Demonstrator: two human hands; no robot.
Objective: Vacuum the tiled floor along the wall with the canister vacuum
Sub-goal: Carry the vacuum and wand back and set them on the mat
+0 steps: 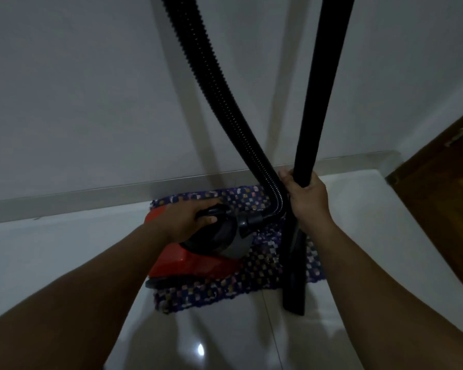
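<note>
Sitting on a woven mat (254,265) by the wall: red canister vacuum (198,263), likely heavy, rigid. Carry handle (211,210) lies under left hand (187,220), fingers curled round it. Right hand (309,198) grips stiff wand (318,102); ribbed hose (225,97), flexible, passes just beside those fingers.

Hose (219,97) and wand (321,84) tops cut off at upper frame edge; wooden door (444,188) cropped at right edge.

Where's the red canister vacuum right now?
Head view, centre-left: the red canister vacuum sits on the purple checkered mat by the wall, left hand gripping its black handle.
</note>
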